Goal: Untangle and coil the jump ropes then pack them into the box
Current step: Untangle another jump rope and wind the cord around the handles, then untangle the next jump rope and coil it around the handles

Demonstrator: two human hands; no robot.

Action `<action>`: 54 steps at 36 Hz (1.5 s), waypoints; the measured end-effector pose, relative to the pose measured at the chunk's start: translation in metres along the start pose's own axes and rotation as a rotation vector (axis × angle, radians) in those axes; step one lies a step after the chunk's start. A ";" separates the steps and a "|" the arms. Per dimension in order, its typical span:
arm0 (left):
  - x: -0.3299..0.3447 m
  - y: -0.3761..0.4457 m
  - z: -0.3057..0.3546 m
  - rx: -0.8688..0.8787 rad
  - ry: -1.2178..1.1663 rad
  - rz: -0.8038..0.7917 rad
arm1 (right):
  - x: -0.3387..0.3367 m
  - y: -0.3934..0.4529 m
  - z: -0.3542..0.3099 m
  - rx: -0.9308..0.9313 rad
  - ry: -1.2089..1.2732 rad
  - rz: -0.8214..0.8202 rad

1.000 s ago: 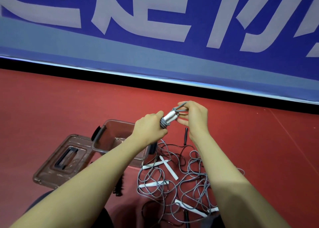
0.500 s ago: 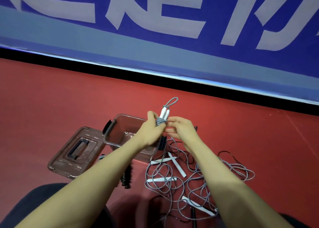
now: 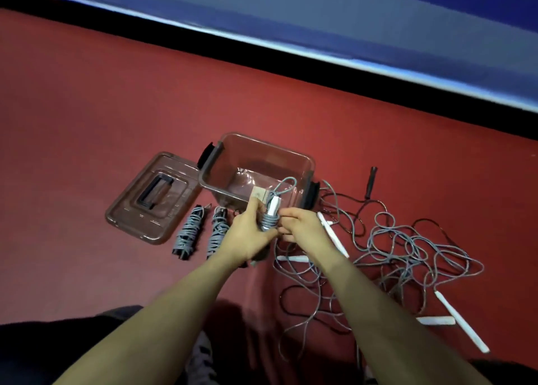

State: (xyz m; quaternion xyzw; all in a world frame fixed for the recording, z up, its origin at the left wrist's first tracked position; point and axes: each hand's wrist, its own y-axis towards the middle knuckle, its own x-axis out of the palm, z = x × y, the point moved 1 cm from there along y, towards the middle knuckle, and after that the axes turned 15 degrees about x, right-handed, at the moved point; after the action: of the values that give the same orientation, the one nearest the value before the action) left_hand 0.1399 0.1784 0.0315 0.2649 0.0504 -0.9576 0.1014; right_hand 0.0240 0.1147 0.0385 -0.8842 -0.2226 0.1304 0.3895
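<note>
My left hand (image 3: 250, 233) grips the coiled jump rope (image 3: 270, 214) around its grey windings; my right hand (image 3: 302, 227) pinches the coil's side. The bundle sits above the open box (image 3: 291, 155). Two wound ropes (image 3: 203, 231) lie beside the lid (image 3: 125, 210).

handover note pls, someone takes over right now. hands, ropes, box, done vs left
Left hand: grips the coiled grey rope bundle in front of the open box.
Right hand: pinches that bundle's wrap.
Done: two coiled bundles lie on the floor beside the lid; none visible in the box.
Left: finish this coil, untangle the rope pile on the right, pack everything.
</note>
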 end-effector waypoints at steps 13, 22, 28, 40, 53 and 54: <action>0.045 -0.005 -0.089 -0.095 0.219 -0.010 | 0.023 0.077 0.064 0.214 0.071 -0.016; 0.067 -0.012 -0.111 -0.209 0.283 -0.081 | 0.029 0.100 0.091 0.282 0.039 -0.002; 0.067 -0.012 -0.110 -0.162 0.436 -0.127 | 0.026 0.103 0.090 0.219 0.025 0.004; 0.063 0.004 -0.099 -0.032 0.630 -0.122 | 0.018 0.113 0.090 0.054 -0.293 0.081; 0.116 0.028 -0.037 0.239 0.421 -0.265 | -0.069 0.097 0.093 -0.103 -0.186 0.633; 0.121 0.034 -0.032 0.261 0.427 -0.279 | -0.078 0.100 0.094 -0.113 -0.182 0.653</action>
State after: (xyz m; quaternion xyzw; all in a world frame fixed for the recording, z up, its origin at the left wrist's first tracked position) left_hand 0.0615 0.1298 -0.0598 0.4617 -0.0171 -0.8833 -0.0790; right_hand -0.0525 0.0758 -0.0937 -0.9136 0.0315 0.3139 0.2564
